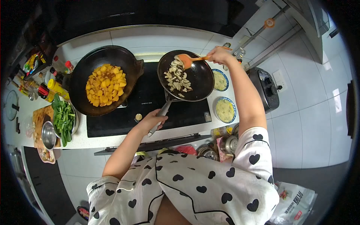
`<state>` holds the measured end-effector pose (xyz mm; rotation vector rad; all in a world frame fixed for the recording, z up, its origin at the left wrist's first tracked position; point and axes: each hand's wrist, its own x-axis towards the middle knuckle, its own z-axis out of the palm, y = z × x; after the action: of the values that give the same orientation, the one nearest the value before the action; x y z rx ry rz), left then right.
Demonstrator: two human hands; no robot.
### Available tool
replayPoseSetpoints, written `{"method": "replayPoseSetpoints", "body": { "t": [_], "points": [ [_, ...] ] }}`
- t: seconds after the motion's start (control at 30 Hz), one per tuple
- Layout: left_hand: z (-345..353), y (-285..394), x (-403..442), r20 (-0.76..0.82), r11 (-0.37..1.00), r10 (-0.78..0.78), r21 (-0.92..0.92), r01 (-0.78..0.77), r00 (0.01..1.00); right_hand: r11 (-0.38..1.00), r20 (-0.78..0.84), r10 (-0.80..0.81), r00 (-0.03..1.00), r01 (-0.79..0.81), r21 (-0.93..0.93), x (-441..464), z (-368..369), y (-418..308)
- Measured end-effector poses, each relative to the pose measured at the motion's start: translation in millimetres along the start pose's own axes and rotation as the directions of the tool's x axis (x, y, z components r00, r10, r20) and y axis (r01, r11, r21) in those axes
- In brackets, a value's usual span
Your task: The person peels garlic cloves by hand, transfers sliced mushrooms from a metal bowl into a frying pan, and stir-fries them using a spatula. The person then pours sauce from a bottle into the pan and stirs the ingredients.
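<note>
My left hand (pixel 152 120) is wrapped round the grey handle (pixel 163 110) of a dark frying pan (pixel 200 80) over the right side of the stove. Sliced pale pieces, perhaps mushrooms, (pixel 177 77) lie on the pan's left side. My right hand (pixel 220 56) grips an orange spatula (pixel 185 60), its blade inside the pan against the upper edge of the slices. On the left side of the stove stands a large black wok (pixel 80 71) with yellow-orange chunks (pixel 106 85) in it; neither hand touches it.
Two blue-rimmed dishes of pale food, a nearer one (pixel 225 110) and a farther one (pixel 220 80), sit right of the pan. A black appliance (pixel 264 88) stands beyond. Leafy greens (pixel 63 118), a metal bowl (pixel 48 135) and several bottles (pixel 56 87) crowd the left counter. A drawer (pixel 150 144) stands open below.
</note>
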<state>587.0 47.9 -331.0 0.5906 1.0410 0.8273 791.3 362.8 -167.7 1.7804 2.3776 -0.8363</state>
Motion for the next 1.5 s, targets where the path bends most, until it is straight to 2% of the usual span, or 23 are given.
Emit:
{"method": "replayPoseSetpoints", "body": {
  "t": [0.07, 0.1, 0.2, 0.23, 0.33, 0.37, 0.47, 0.57, 0.67, 0.7, 0.8, 0.9, 1.03, 1.13, 1.17, 1.23, 1.33, 1.37, 1.5],
  "points": [
    [1.8, 1.3, -0.9, -0.003, 1.000, -0.002, 0.002, 0.002, 1.000, 0.988, 0.053, -0.154, 0.987, 0.155, -0.024, -0.1, 9.7, -8.5],
    [2.3, 1.6, -1.9, -0.004, 1.000, 0.000, 0.000, 0.000, 1.000, 0.983, 0.106, -0.126, 0.986, 0.138, -0.119, -15.9, 3.9, -25.2],
    [1.0, -1.1, 0.6, -0.015, 1.000, 0.003, 0.007, -0.003, 1.000, 0.903, 0.061, -0.276, 0.959, 0.280, -0.325, -11.1, -12.5, -30.0],
    [0.8, -2.2, 1.5, -0.017, 1.000, 0.002, 0.015, -0.002, 1.000, 0.906, 0.048, -0.243, 0.969, 0.245, -0.344, -16.2, -12.5, -36.0],
    [2.1, 0.9, -1.3, 0.010, 1.000, 0.005, -0.024, -0.005, 1.000, 0.816, -0.102, -0.427, 0.898, 0.334, -0.473, -25.4, 20.4, -40.1],
    [2.3, 1.8, -1.6, 0.006, 1.000, 0.011, -0.026, -0.011, 1.000, 0.837, -0.086, -0.378, 0.922, 0.300, -0.458, -33.8, 28.7, -43.8],
    [2.8, 0.5, -2.9, -0.004, 0.999, 0.017, -0.034, -0.017, 1.000, 0.752, -0.004, -0.421, 0.907, 0.346, -0.561, -69.4, 32.8, -42.9],
    [2.5, 1.1, -0.8, -0.002, 1.000, 0.012, -0.023, -0.012, 1.000, 0.688, 0.000, -0.479, 0.878, 0.376, -0.620, -104.9, 18.8, -30.2],
    [1.8, 1.3, -1.3, -0.007, 1.000, -0.006, -0.002, 0.006, 1.000, 0.707, 0.049, -0.425, 0.904, 0.366, -0.605, -141.7, 18.3, -28.1],
    [1.1, 0.7, 0.1, -0.011, 1.000, -0.012, 0.004, 0.012, 1.000, 0.713, 0.018, -0.473, 0.881, 0.395, -0.580, -137.9, 31.5, -15.8],
    [0.1, -0.7, 2.3, -0.004, 1.000, -0.010, 0.004, 0.010, 1.000, 0.825, -0.185, -0.342, 0.921, 0.200, -0.528, -126.4, 63.8, -9.5],
    [3.1, 5.8, -3.3, -0.026, 0.999, -0.029, 0.016, 0.029, 0.999, 0.888, -0.345, -0.362, 0.866, 0.207, -0.411, -94.8, 79.6, 11.6],
    [4.1, 3.8, -2.9, -0.031, 1.000, -0.006, -0.021, 0.005, 1.000, 0.925, -0.344, -0.341, 0.875, 0.248, -0.288, -86.7, 107.7, 21.0],
    [4.7, 4.1, -4.3, -0.030, 1.000, 0.000, -0.022, -0.001, 1.000, 0.865, -0.230, -0.425, 0.875, 0.318, -0.388, -109.3, 89.5, 32.6],
    [3.9, 2.9, -2.6, -0.019, 1.000, 0.002, -0.028, -0.003, 1.000, 0.848, -0.179, -0.379, 0.908, 0.263, -0.460, -138.5, 67.7, 14.2],
    [0.3, -0.6, 0.8, 0.003, 0.999, 0.004, -0.039, -0.004, 1.000, 0.799, -0.105, -0.392, 0.914, 0.282, -0.530, -167.7, 35.5, 11.8],
    [1.4, 1.5, 0.0, -0.026, 1.000, -0.025, -0.003, 0.025, 0.999, 0.770, -0.058, -0.386, 0.921, 0.287, -0.570, -183.4, 26.6, 14.6],
    [1.4, 1.1, 0.4, -0.023, 1.000, -0.022, -0.011, 0.021, 0.999, 0.770, -0.054, -0.377, 0.925, 0.280, -0.573, -187.0, 27.1, 16.4],
    [2.7, 2.8, 0.0, -0.028, 1.000, -0.023, -0.002, 0.023, 0.999, 0.881, -0.277, -0.322, 0.905, 0.180, -0.437, -150.9, 80.1, 33.8]
  ]
}}
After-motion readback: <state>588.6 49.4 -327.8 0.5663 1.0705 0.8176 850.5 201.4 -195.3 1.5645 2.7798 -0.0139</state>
